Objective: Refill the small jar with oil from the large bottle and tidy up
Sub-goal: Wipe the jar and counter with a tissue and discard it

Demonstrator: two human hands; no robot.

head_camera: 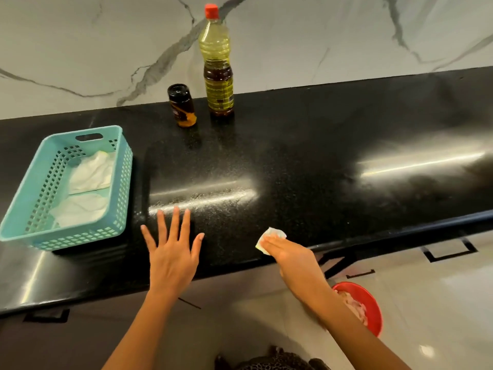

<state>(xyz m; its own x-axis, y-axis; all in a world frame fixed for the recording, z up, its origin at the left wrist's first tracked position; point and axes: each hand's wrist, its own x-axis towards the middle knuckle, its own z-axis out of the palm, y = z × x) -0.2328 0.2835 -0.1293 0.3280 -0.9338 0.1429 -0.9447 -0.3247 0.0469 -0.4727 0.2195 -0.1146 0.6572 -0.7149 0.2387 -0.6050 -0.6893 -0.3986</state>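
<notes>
Black speckled bench [320, 145] carries everything. The right grip [289, 256] presses flat fingers on a folded white tissue [270, 235] near the front edge, not curled round it. The left grip [172, 259] rests spread and empty to its left. A dull smear [202, 194] shows in the glare beyond the left fingertips [176, 209], its long axis running left to right, so the tissue likely travels leftward and away. The small jar [182, 105] and oil bottle [217, 68], capped and upright, stand at the back, well apart from both.
</notes>
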